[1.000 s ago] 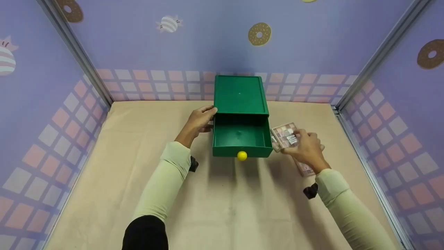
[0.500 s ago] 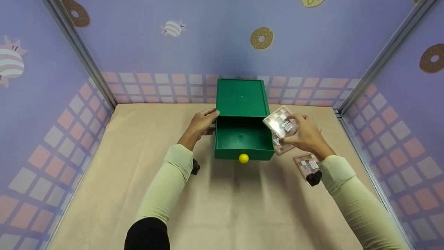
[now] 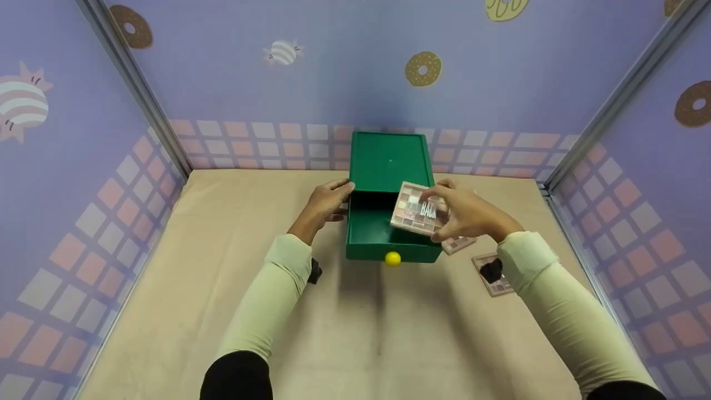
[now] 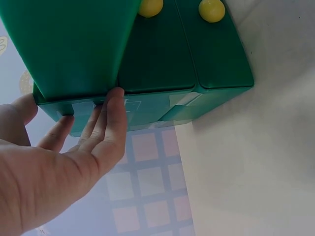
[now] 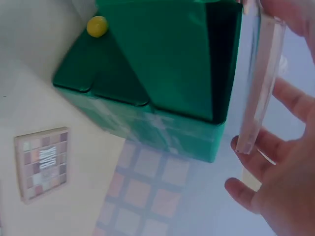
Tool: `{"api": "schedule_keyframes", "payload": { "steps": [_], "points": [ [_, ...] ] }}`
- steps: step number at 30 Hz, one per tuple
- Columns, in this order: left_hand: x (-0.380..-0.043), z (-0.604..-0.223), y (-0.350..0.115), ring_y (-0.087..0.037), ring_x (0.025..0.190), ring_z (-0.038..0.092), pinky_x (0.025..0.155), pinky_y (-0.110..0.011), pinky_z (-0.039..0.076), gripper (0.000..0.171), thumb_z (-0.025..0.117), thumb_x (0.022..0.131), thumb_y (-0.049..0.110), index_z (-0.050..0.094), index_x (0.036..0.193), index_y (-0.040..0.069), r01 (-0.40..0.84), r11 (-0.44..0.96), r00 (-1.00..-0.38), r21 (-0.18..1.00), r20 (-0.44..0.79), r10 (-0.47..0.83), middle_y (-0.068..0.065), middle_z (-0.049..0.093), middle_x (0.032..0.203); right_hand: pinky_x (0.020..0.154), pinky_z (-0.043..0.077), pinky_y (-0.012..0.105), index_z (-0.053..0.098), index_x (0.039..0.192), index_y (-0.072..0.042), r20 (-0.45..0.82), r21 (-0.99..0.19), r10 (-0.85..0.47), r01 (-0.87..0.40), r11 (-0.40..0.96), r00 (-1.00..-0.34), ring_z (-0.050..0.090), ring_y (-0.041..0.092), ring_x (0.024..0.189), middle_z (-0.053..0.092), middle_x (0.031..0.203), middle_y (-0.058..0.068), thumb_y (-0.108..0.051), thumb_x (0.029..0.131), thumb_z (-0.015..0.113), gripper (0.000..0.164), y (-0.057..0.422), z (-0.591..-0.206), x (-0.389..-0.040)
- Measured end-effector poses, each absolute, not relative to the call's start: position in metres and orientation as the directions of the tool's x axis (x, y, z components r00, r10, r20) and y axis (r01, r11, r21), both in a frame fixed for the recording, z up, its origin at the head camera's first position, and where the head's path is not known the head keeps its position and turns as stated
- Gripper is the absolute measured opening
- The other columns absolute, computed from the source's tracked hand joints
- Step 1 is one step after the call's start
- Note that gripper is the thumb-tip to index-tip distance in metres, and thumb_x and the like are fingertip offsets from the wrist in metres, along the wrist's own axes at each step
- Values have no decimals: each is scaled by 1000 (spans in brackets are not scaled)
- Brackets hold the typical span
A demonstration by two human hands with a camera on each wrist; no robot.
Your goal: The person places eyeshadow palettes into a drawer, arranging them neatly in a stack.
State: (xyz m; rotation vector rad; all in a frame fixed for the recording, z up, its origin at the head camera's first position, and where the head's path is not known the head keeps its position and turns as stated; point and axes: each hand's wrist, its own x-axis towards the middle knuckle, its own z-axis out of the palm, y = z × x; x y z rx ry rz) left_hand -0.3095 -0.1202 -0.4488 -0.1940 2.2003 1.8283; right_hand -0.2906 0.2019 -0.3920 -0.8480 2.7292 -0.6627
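A green drawer cabinet [image 3: 390, 158] stands by the back wall, its top drawer [image 3: 366, 251] pulled out and fronted by a yellow knob [image 3: 392, 259]. Against the cabinet's left side rests my left hand [image 3: 319, 208], thumb at the top edge and nearly straight fingers [image 4: 115, 118] on the side wall. My right hand [image 3: 469, 214] grips an eyeshadow palette [image 3: 411, 214] with a clear lid and white lettering, holding it tilted above the open drawer. In the right wrist view that palette [image 5: 261, 83] shows edge-on between thumb and fingers.
Two more palettes lie on the table right of the cabinet: one palette [image 3: 460, 244] close beside it, another palette [image 3: 502, 286] nearer me, partly hidden by the right wrist camera [image 3: 491, 271]. Lower drawers with yellow knobs [image 4: 212, 10] are closed. Patterned walls [image 3: 344, 83] enclose the table.
My right hand has lifted the palette off the table's right side and carried it left over the open drawer. The left hand has stayed at the cabinet's side.
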Motion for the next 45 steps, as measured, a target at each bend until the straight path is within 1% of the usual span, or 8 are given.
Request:
{"api": "schedule_keyframes", "payload": {
  "steps": [8,13,21,28,33,37,41,45],
  "points": [
    [-309,-448,-119,-33,115,70,103,-49,54,57,56,104,45,44,156,25,-267,186,-956,946,-284,71,-14,62,143,104,47,62,60,134,-29,-164,-449,-658,-538,713,-735,47,37,125,37,153,13,-27,69,92,72,177,-384,-294],
    [-309,-449,-119,-34,115,69,106,-52,51,57,56,104,44,45,156,24,-272,176,-956,946,-287,67,-15,61,144,109,43,63,65,131,-30,-188,-410,-658,-551,727,-729,41,38,134,38,154,11,-28,69,93,68,164,-384,-293],
    [-309,-448,-119,-32,114,69,103,-49,54,57,56,104,45,45,156,25,-270,189,-955,944,-288,76,-14,60,145,111,42,62,72,124,-24,-182,-368,-679,-591,718,-711,35,36,138,40,155,15,-30,69,93,59,158,-385,-292],
    [-310,-448,-121,-33,116,69,103,-48,54,58,55,104,45,43,157,25,-280,190,-952,941,-298,74,-15,59,146,112,39,66,68,133,-21,-183,-355,-716,-633,688,-674,31,40,145,38,159,18,-28,74,91,64,159,-389,-292],
    [-312,-449,-122,-34,116,69,105,-50,53,57,56,104,44,44,156,25,-276,177,-953,945,-293,79,-15,60,144,117,28,69,65,138,-19,-192,-365,-725,-637,679,-662,24,40,151,34,163,15,-29,77,90,67,161,-390,-291],
    [-313,-449,-122,-35,117,69,106,-52,52,57,57,104,43,45,156,23,-272,165,-955,948,-287,75,-16,60,143,119,20,72,63,140,-18,-181,-380,-721,-628,679,-669,19,41,154,28,167,14,-29,80,88,66,164,-388,-292],
    [-313,-449,-121,-36,119,68,106,-52,51,58,57,104,42,44,156,22,-275,156,-955,949,-289,73,-17,60,144,118,25,70,60,142,-15,-148,-410,-690,-591,695,-709,23,43,153,27,167,13,-31,86,83,63,170,-386,-294],
    [-312,-450,-121,-36,119,68,106,-51,52,58,57,104,43,44,157,23,-280,150,-953,948,-294,76,-16,59,145,118,30,65,58,143,-10,-79,-437,-637,-548,713,-766,32,44,150,33,163,17,-29,93,76,57,179,-390,-300]
  ]
}}
